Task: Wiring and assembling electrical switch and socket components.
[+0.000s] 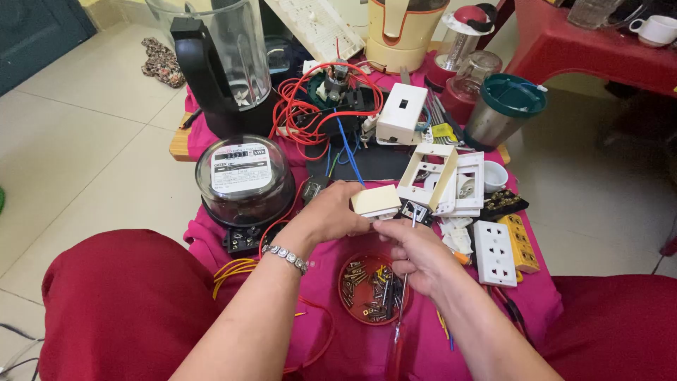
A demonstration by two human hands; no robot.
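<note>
My left hand (330, 214) grips a small cream switch block (377, 201) above the pink cloth. My right hand (416, 257) sits just below and to the right of it, holding a thin screwdriver (405, 282) whose shaft points up toward the block and whose red handle hangs down near the front edge. A bead bracelet (286, 257) circles my left wrist. Under both hands lies a round red lid (346, 305) filled with several screws.
An electricity meter under a glass dome (244, 180) stands to the left. White faceplates (441, 176), a white socket strip (494, 252), a yellow terminal block (522, 243), red wires (310, 109), a blender jug (226, 63) and metal jars (502, 113) crowd the low table.
</note>
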